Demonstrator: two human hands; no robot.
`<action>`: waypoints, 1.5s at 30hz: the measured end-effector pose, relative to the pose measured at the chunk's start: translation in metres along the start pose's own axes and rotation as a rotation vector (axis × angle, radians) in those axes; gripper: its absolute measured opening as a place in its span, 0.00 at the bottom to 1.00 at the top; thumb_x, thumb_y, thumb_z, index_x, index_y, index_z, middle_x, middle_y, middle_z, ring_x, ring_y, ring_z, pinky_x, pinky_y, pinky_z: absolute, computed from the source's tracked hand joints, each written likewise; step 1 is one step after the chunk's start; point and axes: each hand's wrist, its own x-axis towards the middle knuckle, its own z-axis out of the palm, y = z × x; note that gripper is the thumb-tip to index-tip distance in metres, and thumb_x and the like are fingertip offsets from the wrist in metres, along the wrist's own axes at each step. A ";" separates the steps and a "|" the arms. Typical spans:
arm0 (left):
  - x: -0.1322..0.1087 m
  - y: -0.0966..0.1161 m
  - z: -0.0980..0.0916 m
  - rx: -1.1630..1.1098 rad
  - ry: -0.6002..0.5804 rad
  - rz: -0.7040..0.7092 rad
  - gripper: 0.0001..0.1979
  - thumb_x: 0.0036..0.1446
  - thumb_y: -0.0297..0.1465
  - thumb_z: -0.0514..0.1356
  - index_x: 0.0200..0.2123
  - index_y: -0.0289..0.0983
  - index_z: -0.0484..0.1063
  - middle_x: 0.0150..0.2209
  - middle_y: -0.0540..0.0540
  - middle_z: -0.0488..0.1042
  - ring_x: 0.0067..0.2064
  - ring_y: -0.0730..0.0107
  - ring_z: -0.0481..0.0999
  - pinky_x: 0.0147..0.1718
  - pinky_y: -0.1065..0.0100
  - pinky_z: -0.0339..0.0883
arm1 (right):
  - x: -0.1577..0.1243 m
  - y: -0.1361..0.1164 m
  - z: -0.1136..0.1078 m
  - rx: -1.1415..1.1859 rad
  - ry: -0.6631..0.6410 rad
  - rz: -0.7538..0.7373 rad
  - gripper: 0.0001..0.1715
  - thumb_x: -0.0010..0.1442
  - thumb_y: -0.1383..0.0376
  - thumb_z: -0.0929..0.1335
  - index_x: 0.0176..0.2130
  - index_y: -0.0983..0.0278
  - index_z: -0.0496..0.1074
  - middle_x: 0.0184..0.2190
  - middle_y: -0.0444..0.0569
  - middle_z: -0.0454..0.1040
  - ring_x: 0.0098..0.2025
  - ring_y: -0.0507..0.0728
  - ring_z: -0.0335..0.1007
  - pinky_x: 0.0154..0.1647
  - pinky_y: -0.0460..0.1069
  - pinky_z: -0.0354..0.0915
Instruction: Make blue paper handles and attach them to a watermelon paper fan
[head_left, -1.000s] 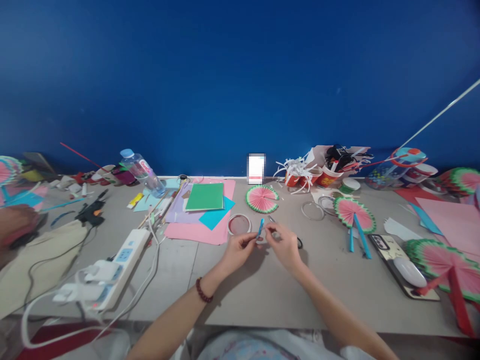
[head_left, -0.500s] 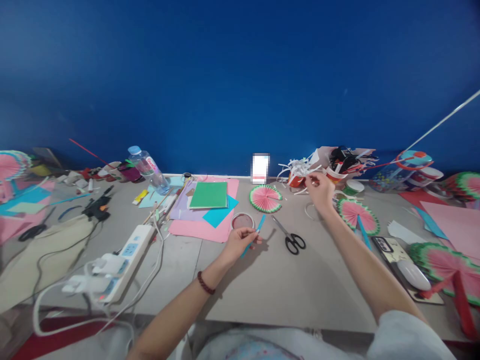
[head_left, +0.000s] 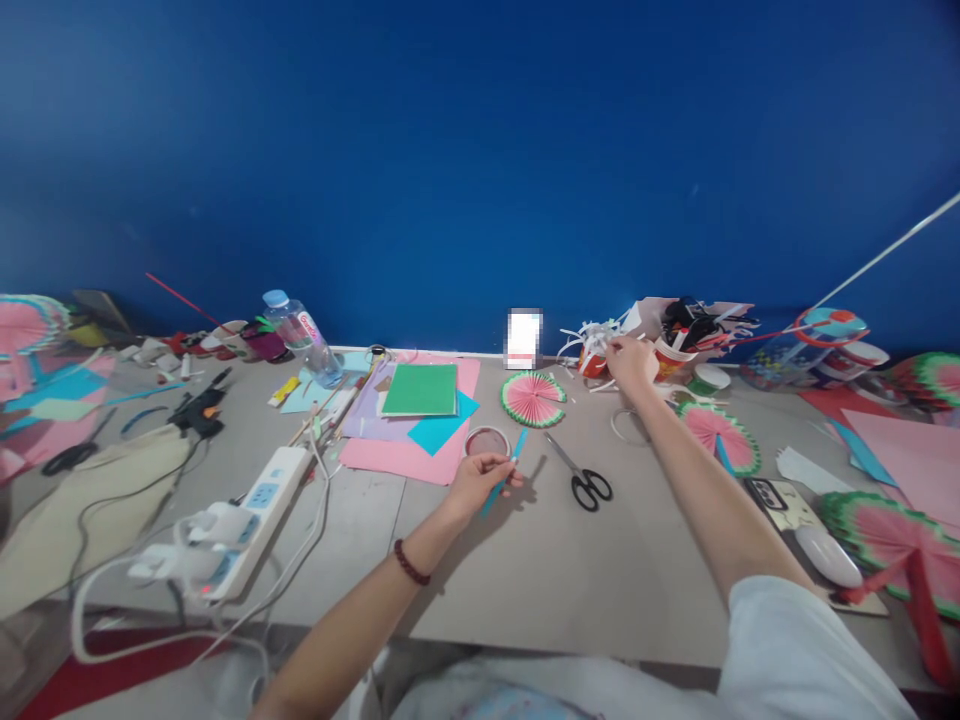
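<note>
Blue strip, pinched between thumb and fingers of left hand, above grey table, left of black-handled scissors. Right hand at red cup of white strips; fingers bent, cannot tell whether grasping any. Second cup, just beyond right hand: black items. Clear bottle, blue cap: label bears lettering, too small to read. Lidded jar, farther right: small multicoloured pieces.

Left grip pinching blue strip, right grip at cup of white strips, scissors on table
</note>
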 end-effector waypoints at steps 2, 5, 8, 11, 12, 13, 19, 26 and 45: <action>0.000 0.001 -0.001 -0.013 0.018 0.017 0.21 0.38 0.43 0.69 0.30 0.32 0.74 0.28 0.42 0.79 0.30 0.66 0.79 0.24 0.72 0.67 | -0.003 -0.002 -0.001 0.007 0.009 -0.004 0.16 0.54 0.67 0.62 0.37 0.64 0.77 0.35 0.55 0.77 0.37 0.60 0.70 0.33 0.50 0.60; 0.000 0.004 -0.002 -0.019 0.056 0.030 0.20 0.40 0.42 0.68 0.31 0.32 0.75 0.30 0.40 0.79 0.31 0.65 0.79 0.24 0.71 0.68 | -0.016 -0.009 -0.010 0.023 0.107 -0.054 0.18 0.54 0.68 0.61 0.41 0.63 0.76 0.40 0.55 0.75 0.39 0.60 0.69 0.36 0.50 0.61; 0.000 0.005 -0.003 -0.024 0.075 0.051 0.20 0.40 0.41 0.69 0.32 0.31 0.75 0.32 0.38 0.79 0.33 0.62 0.79 0.26 0.69 0.70 | -0.049 -0.024 -0.024 0.116 0.229 -0.177 0.20 0.55 0.66 0.62 0.46 0.63 0.72 0.43 0.55 0.73 0.42 0.60 0.68 0.38 0.51 0.62; 0.001 0.005 -0.004 -0.024 0.071 0.059 0.20 0.41 0.41 0.68 0.33 0.31 0.76 0.33 0.38 0.79 0.34 0.61 0.79 0.28 0.69 0.70 | -0.104 -0.043 -0.036 0.333 0.138 -0.345 0.15 0.57 0.65 0.62 0.42 0.63 0.72 0.37 0.51 0.75 0.35 0.57 0.69 0.36 0.50 0.64; 0.001 0.004 -0.004 -0.023 0.072 0.058 0.20 0.41 0.41 0.68 0.32 0.31 0.76 0.33 0.38 0.79 0.35 0.61 0.79 0.28 0.69 0.70 | -0.125 -0.049 -0.038 0.421 0.083 -0.408 0.12 0.57 0.66 0.63 0.40 0.63 0.73 0.34 0.50 0.75 0.31 0.56 0.68 0.35 0.50 0.64; 0.000 0.004 -0.004 -0.022 0.072 0.056 0.19 0.41 0.41 0.68 0.32 0.31 0.76 0.33 0.38 0.79 0.35 0.61 0.79 0.28 0.70 0.70 | -0.146 -0.054 -0.039 0.505 0.013 -0.476 0.11 0.57 0.66 0.63 0.39 0.62 0.73 0.33 0.49 0.75 0.30 0.55 0.68 0.35 0.49 0.65; -0.002 0.001 0.000 -0.005 0.058 0.071 0.18 0.41 0.42 0.68 0.31 0.33 0.77 0.30 0.43 0.79 0.32 0.66 0.78 0.28 0.71 0.70 | -0.218 -0.069 -0.023 0.630 -0.118 -0.649 0.08 0.60 0.68 0.64 0.36 0.61 0.74 0.31 0.49 0.78 0.35 0.57 0.73 0.38 0.51 0.68; 0.000 -0.007 0.003 -0.053 0.104 0.053 0.20 0.36 0.41 0.70 0.31 0.33 0.78 0.27 0.45 0.79 0.28 0.69 0.76 0.27 0.71 0.71 | -0.220 -0.059 -0.003 0.539 -0.022 -0.736 0.11 0.62 0.69 0.62 0.39 0.63 0.74 0.34 0.51 0.78 0.37 0.58 0.74 0.40 0.53 0.70; -0.002 -0.017 0.009 -0.028 0.067 0.179 0.17 0.36 0.35 0.71 0.32 0.33 0.80 0.34 0.39 0.80 0.35 0.64 0.78 0.38 0.67 0.69 | -0.222 -0.058 0.001 0.512 0.038 -0.811 0.10 0.61 0.72 0.62 0.35 0.65 0.72 0.30 0.52 0.75 0.34 0.57 0.71 0.36 0.52 0.69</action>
